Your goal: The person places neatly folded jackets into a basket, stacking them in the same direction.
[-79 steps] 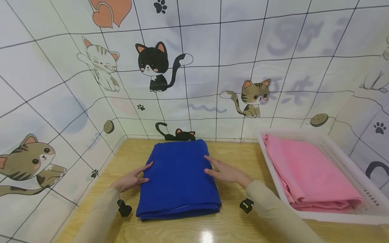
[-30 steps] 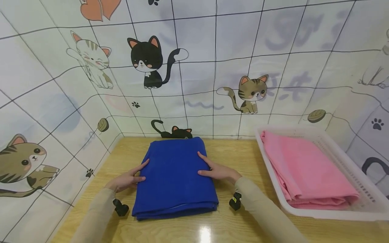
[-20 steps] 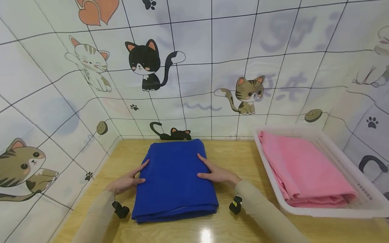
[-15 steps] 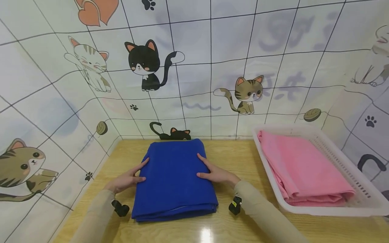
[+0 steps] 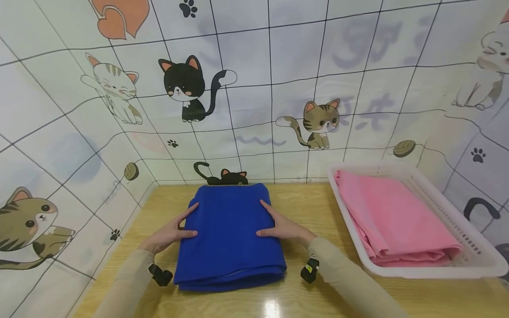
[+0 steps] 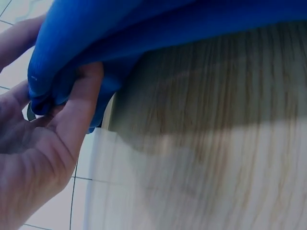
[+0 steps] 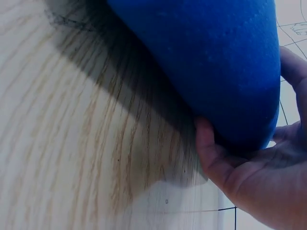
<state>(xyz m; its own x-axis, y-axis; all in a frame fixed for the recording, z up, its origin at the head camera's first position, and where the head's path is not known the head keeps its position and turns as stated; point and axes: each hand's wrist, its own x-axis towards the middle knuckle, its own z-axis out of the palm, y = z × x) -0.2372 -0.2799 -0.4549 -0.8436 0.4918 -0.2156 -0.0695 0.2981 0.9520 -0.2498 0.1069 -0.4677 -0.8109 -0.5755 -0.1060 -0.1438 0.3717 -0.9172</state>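
A folded blue cloth [image 5: 230, 234] lies flat on the wooden table, its layered edge facing me. My left hand [image 5: 167, 232] grips its left side, with the thumb on top. In the left wrist view, fingers [image 6: 86, 93] of that hand reach in under the cloth's lifted edge. At the opposite side my right hand [image 5: 288, 229] holds the cloth, thumb over the top surface. The right wrist view shows a fingertip [image 7: 205, 132] tucked beneath the thick rounded side, next to the tabletop. Parts of both hands are hidden by the fabric.
To the right stands a white plastic basket [image 5: 495, 267] with perforated sides, and a folded pink cloth [image 5: 397, 216] lies in it. Behind the wooden table [image 5: 306, 203] rises a wall [image 5: 254, 101] covered in cat drawings; it also runs along the left.
Both hands have come inward from the cloth's sides and their thumbs now reach farther over it. The cloth stays at about the same place on the table; the head view has shifted slightly.
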